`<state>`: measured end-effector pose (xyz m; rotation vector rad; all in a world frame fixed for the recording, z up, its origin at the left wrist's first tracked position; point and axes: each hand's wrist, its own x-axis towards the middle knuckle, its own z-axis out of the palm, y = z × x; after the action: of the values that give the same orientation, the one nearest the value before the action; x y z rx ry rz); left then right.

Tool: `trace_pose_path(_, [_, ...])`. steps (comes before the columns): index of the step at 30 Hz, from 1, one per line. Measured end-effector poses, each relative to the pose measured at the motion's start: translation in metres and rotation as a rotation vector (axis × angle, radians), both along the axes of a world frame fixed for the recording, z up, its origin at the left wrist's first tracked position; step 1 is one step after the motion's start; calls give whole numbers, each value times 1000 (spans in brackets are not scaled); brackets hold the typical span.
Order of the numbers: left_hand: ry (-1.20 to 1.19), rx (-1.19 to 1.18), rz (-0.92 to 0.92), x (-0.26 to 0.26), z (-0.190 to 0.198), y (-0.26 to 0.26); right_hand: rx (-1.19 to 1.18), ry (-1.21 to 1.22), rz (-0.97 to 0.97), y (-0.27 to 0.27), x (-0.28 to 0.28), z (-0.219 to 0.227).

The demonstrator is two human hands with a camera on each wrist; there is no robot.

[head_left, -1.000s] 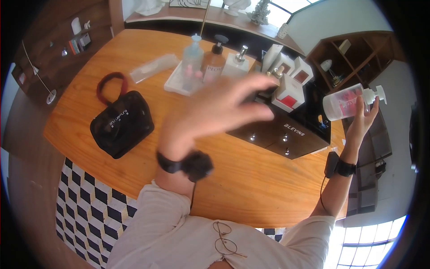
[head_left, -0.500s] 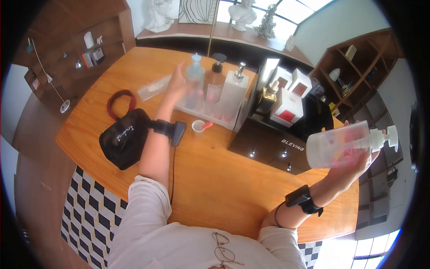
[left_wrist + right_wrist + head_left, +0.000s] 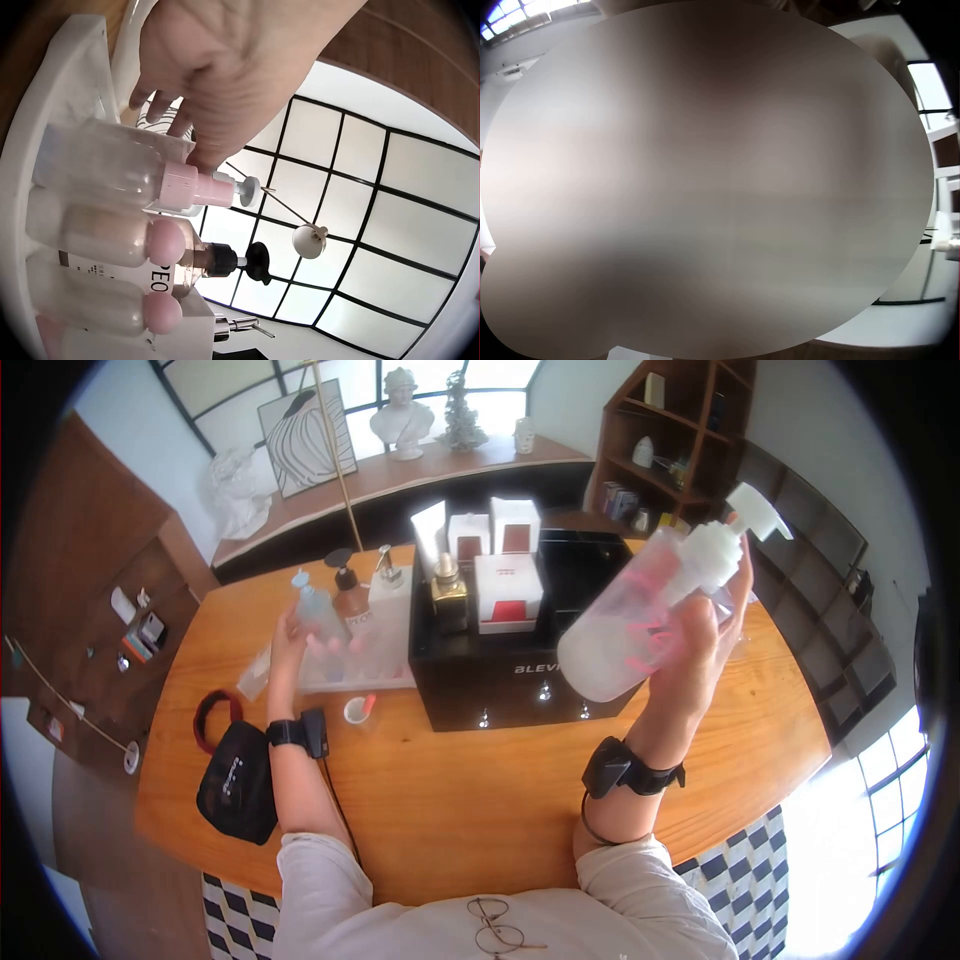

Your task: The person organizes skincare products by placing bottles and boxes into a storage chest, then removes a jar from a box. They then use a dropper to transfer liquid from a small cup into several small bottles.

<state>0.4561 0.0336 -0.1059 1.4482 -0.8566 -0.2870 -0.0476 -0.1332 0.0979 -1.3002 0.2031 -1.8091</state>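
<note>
My right hand (image 3: 700, 650) holds a clear pump bottle (image 3: 615, 635) with a white pump and pink print, tilted in the air right of the black box. At the left end of a white tray (image 3: 365, 684), my left hand (image 3: 287, 645) grips a pale blue pump bottle (image 3: 318, 610) around its upper part. In the left wrist view, its body is mostly hidden behind a pink-capped bottle (image 3: 112, 169). Beside it stand two round-capped pink bottles (image 3: 94, 232), an amber pump bottle (image 3: 350, 600) and a white dispenser (image 3: 388, 595). A blurred pale surface fills the right wrist view.
A black drawer box (image 3: 470, 690) bears white boxes (image 3: 508, 595) and a gold-topped dropper bottle (image 3: 449, 595). In front of the tray stands a small cup (image 3: 355, 711) with a red-handled item. A black pouch (image 3: 238, 785) lies at the left, near a red band (image 3: 207, 735).
My left hand swept left from in front of the box to the blue bottle. My right hand raised the clear bottle and turned it more upright. The head view swung right.
</note>
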Motion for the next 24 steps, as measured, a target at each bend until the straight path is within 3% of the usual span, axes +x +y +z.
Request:
trace_pose_path(1, [95,15,23,-17,10,-2,9,-21,17,2,1,2])
trace_pose_path(3, [53,16,35,18,-18,-9,10,-24,56,0,-1,1])
trace_pose_path(5, [-85,139,72,17,-19,-15,16,-19,79,-3,-1,-1])
trace_pose_path(12, [-121,135,58,-1,-15,-20,35,6,39,-6,3,-2])
trace_pose_path(14, [-92,181,123,8,-15,-20,-16,-40,68,-15,5,-6])
trace_pose_path(16, [-379,168,227,6,-21,-19,-4,-21,11,-19,5,-7])
trace_pose_path(24, [-261,200,512,-37,23,-13,-36,125,-54,-18,0,-12])
